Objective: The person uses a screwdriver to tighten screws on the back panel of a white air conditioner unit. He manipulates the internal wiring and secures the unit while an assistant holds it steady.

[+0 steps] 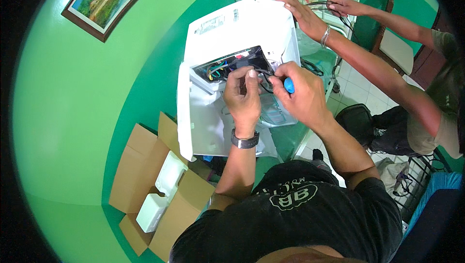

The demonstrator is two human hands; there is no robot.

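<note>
A white boxy appliance (227, 26) stands tilted in front of me, its wiring compartment (218, 69) uncovered and showing several coloured wires. My left hand (244, 93) is at the compartment's near edge, thumb and fingers pinched on a thin black cable (264, 72). Just to its right, my right hand (305, 93) is closed round a blue-handled tool (289, 85), which looks like a screwdriver; its shaft is hidden. The right fingertips are close to the same cable. Another person's hand (302, 16) lies flat on the appliance's right top edge, and their other hand (341, 6) holds a dark cord.
The appliance rests on a green surface (286, 142). An open cardboard box (135, 171) with white foam pieces (167, 178) stands lower left, beside the green wall. A white metal frame (348, 21) is behind. On the right are a dark bag (356, 122) and a chair (395, 52).
</note>
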